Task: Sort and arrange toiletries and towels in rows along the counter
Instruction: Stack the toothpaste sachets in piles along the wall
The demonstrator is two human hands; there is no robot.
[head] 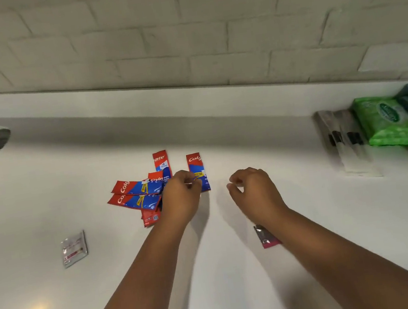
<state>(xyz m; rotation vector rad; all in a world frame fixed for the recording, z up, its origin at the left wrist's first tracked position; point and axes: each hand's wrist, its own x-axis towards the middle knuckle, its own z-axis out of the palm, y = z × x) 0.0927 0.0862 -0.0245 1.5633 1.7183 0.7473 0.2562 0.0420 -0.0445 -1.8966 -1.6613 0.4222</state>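
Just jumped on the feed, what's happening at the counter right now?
A person is sorting toothpaste sachets on the white counter. The left hand pinches one upright Colgate sachet beside a loose pile of Colgate sachets. The right hand hovers nearby, fingers loosely curled, holding nothing. A silver sachet lies apart at left, a pink sachet is partly under the right forearm, and a green wipes pack sits at right.

Toothpaste sachets (147,189) left of wipes (386,122)

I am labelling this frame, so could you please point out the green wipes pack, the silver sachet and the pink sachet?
green wipes pack (385,120): head view, middle of its top face.
silver sachet (74,249): head view, centre of the foil.
pink sachet (267,237): head view, the part showing beside the right forearm.
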